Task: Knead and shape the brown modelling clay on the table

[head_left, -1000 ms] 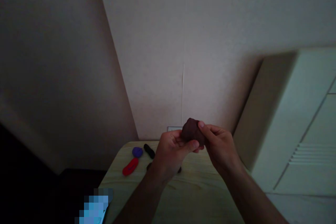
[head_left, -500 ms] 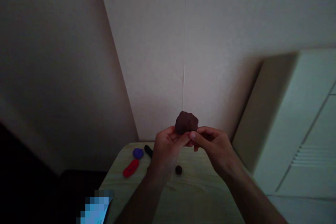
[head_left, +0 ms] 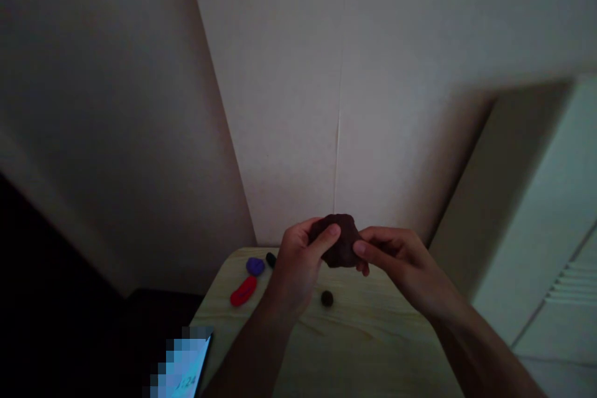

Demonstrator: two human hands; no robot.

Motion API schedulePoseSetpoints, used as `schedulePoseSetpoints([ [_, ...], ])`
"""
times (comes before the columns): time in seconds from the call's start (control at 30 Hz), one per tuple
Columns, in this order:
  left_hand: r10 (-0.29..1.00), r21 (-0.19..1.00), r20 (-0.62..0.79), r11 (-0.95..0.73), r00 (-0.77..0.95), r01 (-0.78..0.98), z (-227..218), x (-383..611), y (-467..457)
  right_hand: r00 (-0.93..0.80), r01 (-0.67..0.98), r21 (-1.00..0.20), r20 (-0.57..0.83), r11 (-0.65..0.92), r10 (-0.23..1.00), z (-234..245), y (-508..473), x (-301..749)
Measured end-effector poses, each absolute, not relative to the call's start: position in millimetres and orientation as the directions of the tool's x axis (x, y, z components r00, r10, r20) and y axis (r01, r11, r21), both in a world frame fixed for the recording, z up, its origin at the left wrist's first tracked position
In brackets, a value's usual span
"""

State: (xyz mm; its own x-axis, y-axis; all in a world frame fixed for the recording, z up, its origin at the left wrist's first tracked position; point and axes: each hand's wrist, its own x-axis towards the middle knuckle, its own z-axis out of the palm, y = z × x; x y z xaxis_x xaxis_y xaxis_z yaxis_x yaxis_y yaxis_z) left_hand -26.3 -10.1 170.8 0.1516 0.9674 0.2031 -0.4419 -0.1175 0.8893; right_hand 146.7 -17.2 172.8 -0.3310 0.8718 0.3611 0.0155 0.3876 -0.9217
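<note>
A dark brown lump of modelling clay, flattened and uneven at its edge, is held up above the table between both hands. My left hand grips it from the left, the thumb pressed on its face and the fingers behind. My right hand pinches its right edge between thumb and fingers. Below the hands, a small dark brown ball rests on the tabletop. Left of my left hand lie a purple clay lump, a red clay piece and the end of a black object, mostly hidden by that hand.
The light wooden table stands against a pale wall. A lit screen, partly pixelated, is at the table's left front edge. On the right stands a whitish cabinet with slats. The far left is dark.
The clay lump has been turned and lowered between my hands. My left thumb now lies across its face, and my right thumb sits on its right edge. The view has shifted slightly.
</note>
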Motion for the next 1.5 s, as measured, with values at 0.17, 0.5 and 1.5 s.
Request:
schedulePoseSetpoints([
  [0.17,0.964,0.876,0.236,-0.157,0.121,-0.456,170.5,-22.9,-13.9,-0.253,-0.007,-0.903,0.418,0.43,0.872,174.8,-19.6,138.6],
  [0.5,0.96,0.824,0.187,-0.039,0.207,-0.565,169.5,-17.0,-16.0,-0.169,-0.354,-0.896,0.344,0.269,0.924,166.6,-18.9,128.5],
  [1.5,0.957,0.816,0.271,-0.286,-0.106,-0.503,165.0,-10.8,-12.3,0.136,0.443,-0.597,0.782,0.669,0.608,161.9,-26.2,125.3],
])
